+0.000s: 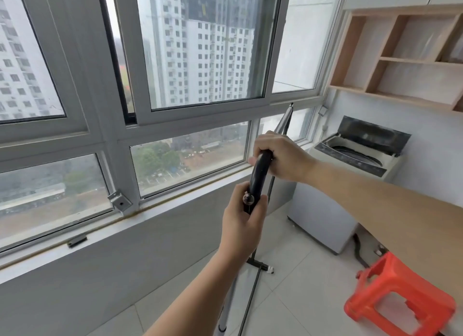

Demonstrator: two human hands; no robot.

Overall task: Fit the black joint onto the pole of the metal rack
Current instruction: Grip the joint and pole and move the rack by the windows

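A black tubular joint (259, 174) with a shiny round knob (248, 198) on its near end runs slantwise between my hands. My left hand (244, 225) grips its lower end around the knob. My right hand (280, 156) closes over its upper end, where a silver pole (284, 121) rises up and right toward the window. Whether the joint sits on that pole is hidden under my right hand. Below, the rack's thin black upright meets a black base bar (259, 265) on the floor, and another silver pole (226, 310) stands near my left forearm.
Large windows and a grey sill wall (125, 248) fill the left and back. A top-loading washing machine (338, 185) with its lid up stands at the right wall under wooden shelves (400, 60). An orange plastic stool (398, 303) sits on the tiled floor at lower right.
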